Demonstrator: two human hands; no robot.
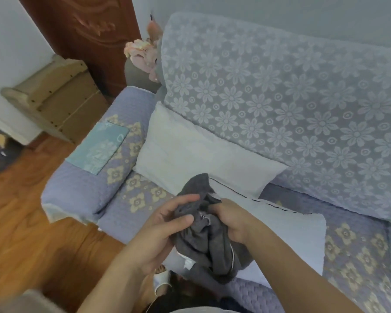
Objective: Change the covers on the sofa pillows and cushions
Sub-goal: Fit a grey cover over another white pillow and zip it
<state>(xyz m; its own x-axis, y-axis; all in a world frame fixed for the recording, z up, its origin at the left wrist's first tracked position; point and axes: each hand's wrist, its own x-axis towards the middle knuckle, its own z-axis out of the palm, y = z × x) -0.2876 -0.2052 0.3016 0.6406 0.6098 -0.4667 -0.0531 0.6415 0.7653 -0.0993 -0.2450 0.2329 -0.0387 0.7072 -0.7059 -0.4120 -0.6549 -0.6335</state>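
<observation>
On lilac sofa (131, 199), two bare pillows (190, 152)

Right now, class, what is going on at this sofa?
A person stands over the sofa and holds a bunched dark grey cover in both hands. The left hand pinches its upper edge, and the right hand grips the fabric beside it. Two bare white pillows lie on the seat: one leans against the backrest, the other lies flat under the cover. A folded teal cloth rests on the armrest.
</observation>
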